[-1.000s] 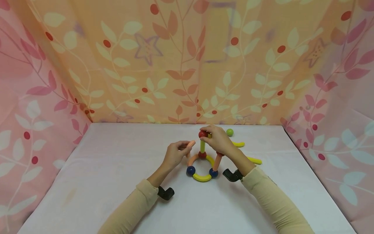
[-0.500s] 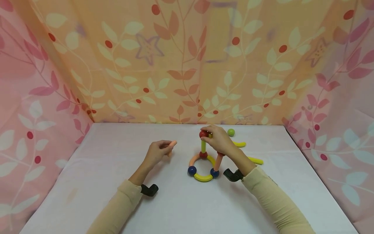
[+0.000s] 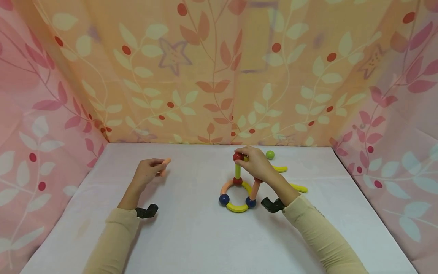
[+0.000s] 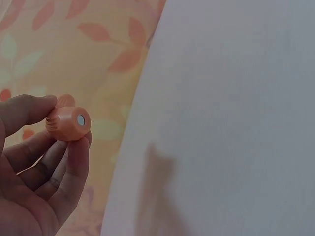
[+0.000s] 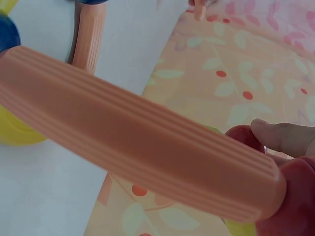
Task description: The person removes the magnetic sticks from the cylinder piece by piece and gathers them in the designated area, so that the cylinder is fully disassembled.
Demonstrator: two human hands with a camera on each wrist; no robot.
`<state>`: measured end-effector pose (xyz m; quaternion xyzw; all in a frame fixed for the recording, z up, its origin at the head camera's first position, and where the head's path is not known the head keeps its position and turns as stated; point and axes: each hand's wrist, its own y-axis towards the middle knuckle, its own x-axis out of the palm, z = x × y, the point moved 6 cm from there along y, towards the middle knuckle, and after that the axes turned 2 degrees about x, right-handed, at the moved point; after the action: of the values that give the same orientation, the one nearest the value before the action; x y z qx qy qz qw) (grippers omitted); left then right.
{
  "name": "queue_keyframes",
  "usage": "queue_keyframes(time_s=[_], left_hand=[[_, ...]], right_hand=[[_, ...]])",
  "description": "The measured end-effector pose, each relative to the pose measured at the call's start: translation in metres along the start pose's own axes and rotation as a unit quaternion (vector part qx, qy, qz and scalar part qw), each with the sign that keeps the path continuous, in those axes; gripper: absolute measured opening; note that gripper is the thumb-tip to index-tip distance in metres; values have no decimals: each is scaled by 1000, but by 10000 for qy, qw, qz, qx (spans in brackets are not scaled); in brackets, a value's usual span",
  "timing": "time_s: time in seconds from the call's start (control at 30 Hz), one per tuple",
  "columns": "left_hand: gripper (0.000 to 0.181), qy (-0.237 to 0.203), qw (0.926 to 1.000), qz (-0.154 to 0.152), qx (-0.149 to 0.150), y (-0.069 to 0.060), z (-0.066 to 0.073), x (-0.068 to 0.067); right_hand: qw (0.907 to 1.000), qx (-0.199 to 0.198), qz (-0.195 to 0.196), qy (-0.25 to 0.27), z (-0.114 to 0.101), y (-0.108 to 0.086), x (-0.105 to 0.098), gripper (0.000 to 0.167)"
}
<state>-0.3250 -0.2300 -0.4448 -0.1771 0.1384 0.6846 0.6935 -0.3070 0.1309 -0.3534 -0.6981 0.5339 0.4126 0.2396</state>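
My left hand pinches an orange magnetic rod in the air at the left; a round silver magnet shows in its end. On the right, my right hand holds a red ball on top of an upright yellow-green rod. That rod stands on a lower red ball, part of a ring with blue balls and curved rods. An orange rod rises from the ring's right blue ball to another red ball, mostly hidden by my wrist in the head view.
A green ball lies at the back of the white table. Two yellow rods lie right of the structure, partly behind my right arm. Patterned curtains stand at the back and sides.
My left hand has moved from beside the structure well to the left, carrying the orange magnetic rod. My right hand stays on the red ball, and the structure stands as before.
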Motion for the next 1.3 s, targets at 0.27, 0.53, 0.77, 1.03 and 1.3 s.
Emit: queue_keyframes(time_s=[0.27,0.53,0.77,1.03,1.3], left_hand=[[50,741,9967,22,-321,-5,-22,-30],[57,1090,9908,-143,-786,-10,-49,-60],[64,1571,9794,-238,-1248,-17,-62,-77],[51,1794,9740,-132,-1379,-19,-63,-80],[44,2141,9681,29,-1305,-16,-63,-80]], right_hand=[[10000,23,-50,20,0,-1,0,42],[10000,41,-33,0,-1,-1,-1,41],[9999,97,-60,-52,-1,-2,0,42],[9999,103,-67,-19,-2,-1,0,42],[9996,74,163,226,1,0,-2,47]])
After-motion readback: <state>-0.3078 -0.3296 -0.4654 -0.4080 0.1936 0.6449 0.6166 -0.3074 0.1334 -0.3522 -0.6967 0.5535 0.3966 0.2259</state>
